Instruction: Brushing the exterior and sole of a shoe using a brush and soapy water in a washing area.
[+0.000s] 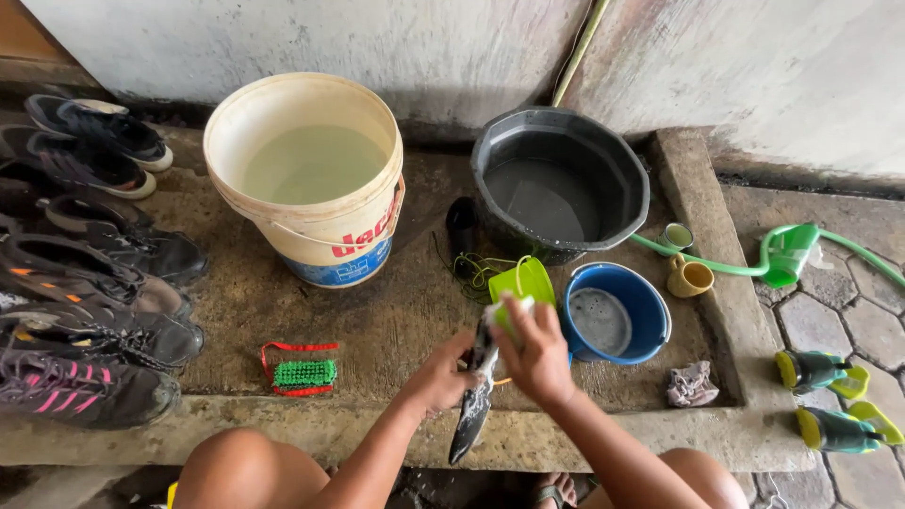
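My left hand grips a dark, wet shoe that hangs toe-down over the front edge of the concrete ledge. My right hand presses a small pale brush against the upper part of that shoe. Just behind the hands lies a lime-green scoop and a blue bowl with soapy water.
A cream bucket of water and a black basin stand at the back. Several dark shoes line the left side. A green-and-red brush, a crumpled rag, a green hose and green-yellow sandals lie nearby.
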